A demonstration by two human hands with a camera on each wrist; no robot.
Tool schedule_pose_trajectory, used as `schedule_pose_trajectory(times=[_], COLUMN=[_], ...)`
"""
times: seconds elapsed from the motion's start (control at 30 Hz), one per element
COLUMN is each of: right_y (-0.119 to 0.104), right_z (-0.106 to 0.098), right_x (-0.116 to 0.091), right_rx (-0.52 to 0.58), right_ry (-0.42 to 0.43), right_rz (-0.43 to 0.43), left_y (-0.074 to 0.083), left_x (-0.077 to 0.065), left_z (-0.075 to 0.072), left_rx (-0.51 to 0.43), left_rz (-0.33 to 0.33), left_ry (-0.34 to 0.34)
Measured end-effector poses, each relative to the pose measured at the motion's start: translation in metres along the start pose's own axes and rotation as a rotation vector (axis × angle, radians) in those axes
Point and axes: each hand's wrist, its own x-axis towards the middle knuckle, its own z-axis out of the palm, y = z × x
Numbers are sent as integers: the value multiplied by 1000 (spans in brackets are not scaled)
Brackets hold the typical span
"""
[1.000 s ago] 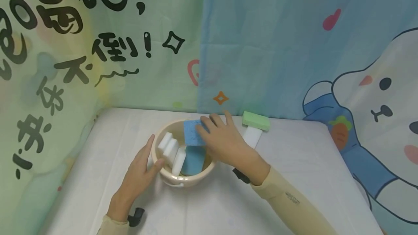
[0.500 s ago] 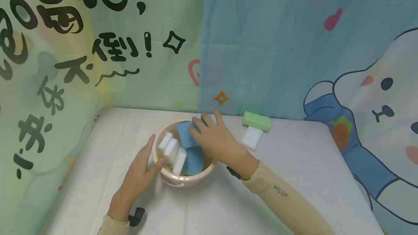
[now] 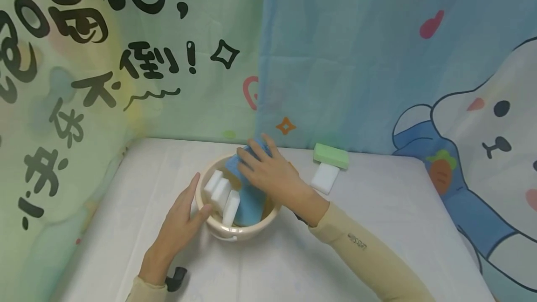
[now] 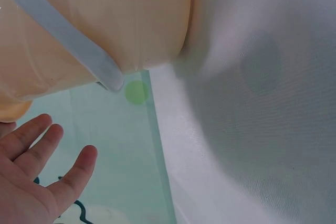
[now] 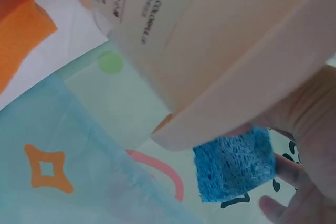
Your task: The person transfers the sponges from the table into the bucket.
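Note:
A cream bucket [image 3: 241, 233] stands on the table with several white foam blocks [image 3: 230, 208] upright along its left side. Beside them inside leans a darker blue block [image 3: 250, 205]. Over the bucket's far rim my right hand [image 3: 272, 176] grips a light blue sponge [image 5: 234, 165], partly covered by the fingers in the head view. My left hand [image 3: 178, 223] rests at the bucket's left rim, thumb over the edge and fingers straight along the outside. In the left wrist view several of its fingers [image 4: 73, 174] spread apart from the bucket wall.
To the right of the bucket lie a green block [image 3: 331, 155] and a white block [image 3: 325, 178] on the white-covered table [image 3: 369, 246]. An orange sponge [image 5: 21, 30] shows in the right wrist view. Printed curtains [image 3: 335, 59] hang behind the table.
My right hand has moved left and slightly away from me with the light blue sponge, which now sits tilted at the far rim. The left hand stays at the bucket.

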Motion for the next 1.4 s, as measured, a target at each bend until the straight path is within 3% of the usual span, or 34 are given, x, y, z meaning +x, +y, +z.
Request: schedule_pose_trajectory(times=[0.17, 0.3, 0.63, 0.83, 1.13, 1.4], right_y=[2, 4, 10, 13, 15, 16], right_z=[6, 9, 11, 11, 14, 14], right_x=[3, 4, 4, 1, -1, 0], right_rx=[-19, 70, 316, 472, 461, 567], right_ry=[101, 133, 41, 23, 267, 390], right_rz=[-28, -8, 203, 228, 174, 123], left_y=[1, 2, 2, 2, 3, 3], left_x=[1, 1, 1, 0, 0, -1], left_z=[1, 1, 2, 1, 1, 1], left_rx=[-1, 1, 3, 6, 4, 6], left_rz=[12, 22, 33, 31, 30, 37], left_ry=[7, 15, 27, 26, 24, 21])
